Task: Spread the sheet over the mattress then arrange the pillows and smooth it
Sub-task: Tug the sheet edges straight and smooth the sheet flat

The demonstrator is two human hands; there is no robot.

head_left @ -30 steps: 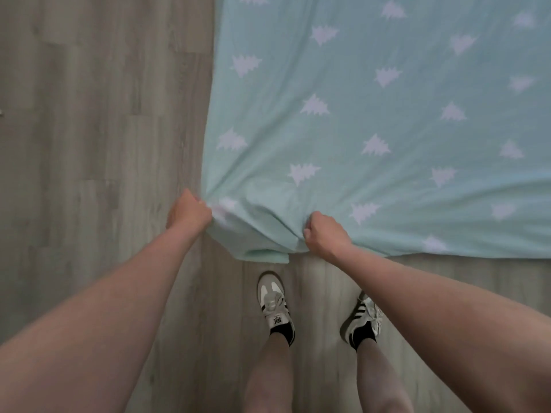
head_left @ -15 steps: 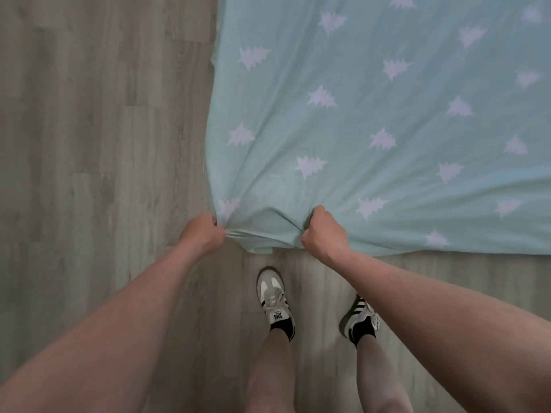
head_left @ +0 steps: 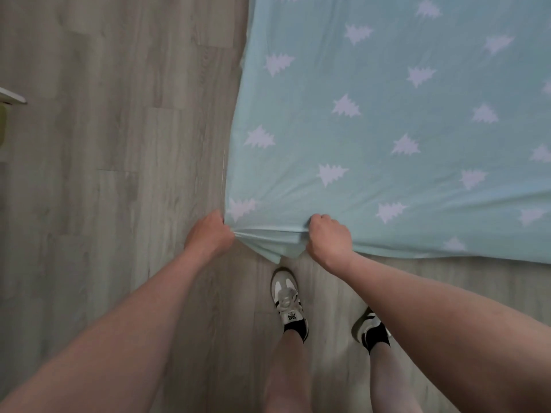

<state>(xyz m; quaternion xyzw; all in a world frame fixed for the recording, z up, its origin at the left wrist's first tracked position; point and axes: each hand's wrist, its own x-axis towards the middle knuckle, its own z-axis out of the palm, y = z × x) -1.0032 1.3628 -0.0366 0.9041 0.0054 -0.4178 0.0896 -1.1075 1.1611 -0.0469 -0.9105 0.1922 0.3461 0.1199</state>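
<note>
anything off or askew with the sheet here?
Only the near corner: the sheet bunches into folds between the left hand and right hand, and a flap hangs below. The rest lies fairly flat.

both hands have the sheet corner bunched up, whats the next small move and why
Probably pull the corner down and tuck it under. The left hand and right hand grip the sheet at its near corner, where the fabric between them is gathered in folds and a loose flap hangs towards the floor.

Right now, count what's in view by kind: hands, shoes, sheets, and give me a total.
Hands: 2, left hand and right hand, both gripping the sheet corner.
Shoes: 2, left shoe and right shoe.
Sheets: 1, teal sheet with white trees.
Total: 5
</note>
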